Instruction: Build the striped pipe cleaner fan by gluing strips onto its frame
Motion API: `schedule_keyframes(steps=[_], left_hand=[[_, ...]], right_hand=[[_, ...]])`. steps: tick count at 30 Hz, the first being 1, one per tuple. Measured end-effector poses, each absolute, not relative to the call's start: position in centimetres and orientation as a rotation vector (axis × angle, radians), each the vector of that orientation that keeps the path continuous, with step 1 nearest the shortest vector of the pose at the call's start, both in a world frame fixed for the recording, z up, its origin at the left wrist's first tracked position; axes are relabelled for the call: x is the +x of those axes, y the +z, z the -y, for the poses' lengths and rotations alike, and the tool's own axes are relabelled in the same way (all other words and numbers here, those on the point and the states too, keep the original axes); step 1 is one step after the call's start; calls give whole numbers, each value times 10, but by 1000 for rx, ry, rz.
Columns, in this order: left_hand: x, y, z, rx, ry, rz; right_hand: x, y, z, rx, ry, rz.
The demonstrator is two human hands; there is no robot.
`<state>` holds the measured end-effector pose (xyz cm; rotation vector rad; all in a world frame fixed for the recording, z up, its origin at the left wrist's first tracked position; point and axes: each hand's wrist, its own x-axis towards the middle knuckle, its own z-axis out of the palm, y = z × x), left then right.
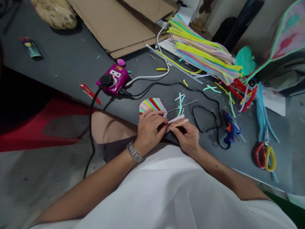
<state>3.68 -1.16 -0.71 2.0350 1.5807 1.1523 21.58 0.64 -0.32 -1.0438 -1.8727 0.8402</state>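
My left hand (152, 128) is closed on a fan-like striped piece of pipe cleaners (152, 104) in red, yellow, blue, lilac and green at the table's front edge. Its thumb and index finger meet my right hand (188, 135), which pinches a lilac pipe cleaner (176, 119) and a peach one (181, 123) at the striped piece's edge. Where the strips join is hidden by my fingers. Just beyond lie a short green pipe cleaner (180, 103) and a thin metal rod (188, 104).
A purple power socket (119, 74) with black cables stands left of centre. To the right lie a blue glue gun (231, 128) and red-and-yellow scissors (265, 156). Bundles of pipe cleaners (202, 47) and flat cardboard (114, 25) are at the back. A red cutter (90, 93) lies near the edge.
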Motion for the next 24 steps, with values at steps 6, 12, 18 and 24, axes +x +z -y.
schedule_keyframes(steps=[6, 12, 18, 24], left_hand=[[36, -7, 12, 2055, 1138, -1586], [37, -8, 12, 2059, 1165, -1583], [36, -7, 12, 2048, 1151, -1575], [36, -7, 12, 2066, 1146, -1561]], right_hand=[[219, -7, -3, -1078, 909, 1702], [216, -2, -6, -1063, 814, 1885], [217, -3, -6, -1006, 654, 2095], [215, -3, -8, -949, 578, 2186]])
